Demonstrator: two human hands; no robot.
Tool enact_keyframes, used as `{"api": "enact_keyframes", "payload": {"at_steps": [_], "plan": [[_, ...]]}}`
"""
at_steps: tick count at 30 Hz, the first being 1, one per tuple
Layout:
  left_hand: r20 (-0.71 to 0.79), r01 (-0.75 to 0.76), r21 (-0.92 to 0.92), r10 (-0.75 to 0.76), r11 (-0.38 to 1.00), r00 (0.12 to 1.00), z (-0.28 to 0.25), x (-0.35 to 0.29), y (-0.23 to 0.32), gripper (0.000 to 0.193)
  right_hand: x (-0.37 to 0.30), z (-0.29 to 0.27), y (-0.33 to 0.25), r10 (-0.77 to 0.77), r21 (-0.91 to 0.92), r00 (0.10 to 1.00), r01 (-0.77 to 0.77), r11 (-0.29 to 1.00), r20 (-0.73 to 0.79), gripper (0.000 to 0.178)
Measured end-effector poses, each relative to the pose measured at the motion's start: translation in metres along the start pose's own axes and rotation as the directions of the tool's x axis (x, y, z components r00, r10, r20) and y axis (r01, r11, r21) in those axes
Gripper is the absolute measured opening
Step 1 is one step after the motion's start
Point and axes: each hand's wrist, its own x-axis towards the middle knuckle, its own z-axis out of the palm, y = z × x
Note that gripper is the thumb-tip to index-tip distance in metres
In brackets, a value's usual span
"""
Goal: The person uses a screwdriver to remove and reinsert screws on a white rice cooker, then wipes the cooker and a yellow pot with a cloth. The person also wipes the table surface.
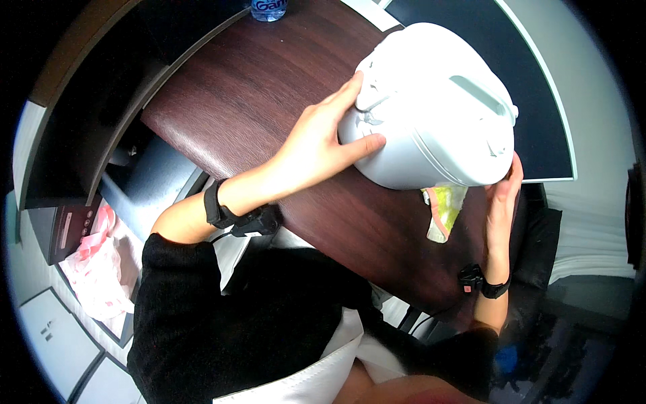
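Observation:
A white rice cooker (404,135) with a rounded body and a handle recess in its lid is held between my hands above the dark wooden desk. It looks tilted. My left hand (330,131) grips its left side, thumb toward me and fingers stretched along the far side. Around its right lower edge my right hand (503,188) is curved, with part of the fingers hidden behind the body. A yellow-green cloth (445,210) with an orange edge lies on the desk, partly covered by the cooker. I cannot tell whether the cooker touches the desk.
The brown desk top (229,101) spreads to the left. A clear bottle (269,8) stands at its far edge. A dark panel with a white frame (538,128) borders the right side. A pink and white plastic bag (101,269) sits low at the left.

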Motion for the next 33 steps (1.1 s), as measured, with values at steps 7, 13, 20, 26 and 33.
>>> {"api": "enact_keyframes", "payload": {"at_steps": [7,13,20,26,33], "plan": [[0.244,-0.135,0.010,0.129,0.991,0.961,0.012,-0.010,0.020,0.055,0.020,-0.030,0.031,0.413,0.342,0.898,-0.345,0.874,-0.150,0.059],[0.216,-0.329,0.282,0.275,0.901,0.937,-0.002,0.037,0.041,0.055,0.027,-0.122,0.100,0.237,-0.389,0.952,-0.296,0.872,-0.193,0.046],[0.647,-0.771,0.410,0.440,0.487,0.622,0.012,0.104,0.072,0.087,0.000,-0.170,0.194,0.742,-0.493,0.545,-0.804,0.332,-0.389,0.078],[0.657,-0.798,0.401,0.465,0.450,0.593,0.042,0.107,0.074,0.084,-0.028,-0.184,0.242,0.871,-0.317,0.402,-0.896,0.311,-0.283,0.080],[0.475,-0.765,0.492,0.609,0.414,0.635,0.118,0.078,0.084,0.084,-0.022,-0.187,0.250,0.866,-0.132,0.445,-0.895,0.426,-0.229,0.079]]}}
